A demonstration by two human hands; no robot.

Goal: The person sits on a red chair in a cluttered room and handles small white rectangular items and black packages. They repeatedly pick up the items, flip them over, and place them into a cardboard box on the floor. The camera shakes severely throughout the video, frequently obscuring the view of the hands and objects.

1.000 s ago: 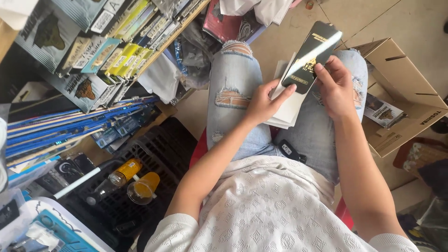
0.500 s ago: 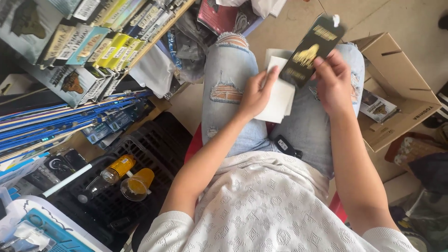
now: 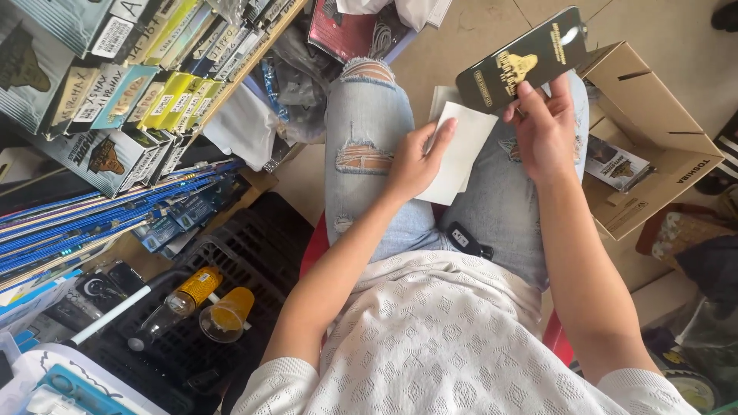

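My right hand point(image 3: 547, 131) grips a flat black packet with gold print point(image 3: 523, 58), lifted above my right knee and tilted up to the right. My left hand point(image 3: 415, 163) rests on my lap, its fingers pinching a white flat sheet or sleeve point(image 3: 460, 157) that lies across my jeans. A second white sheet shows just behind it. A small black key fob point(image 3: 467, 240) lies between my thighs.
An open cardboard box point(image 3: 657, 146) with a printed packet inside stands at the right. Shelves of flat packaged goods point(image 3: 115, 92) fill the left. A black crate point(image 3: 192, 323) below holds a yellow-labelled bottle point(image 3: 184, 296) and a yellow cup point(image 3: 225, 315).
My right hand has pulled the black packet up and to the right, away from the white sheet. My left hand keeps the white sheet on my lap.
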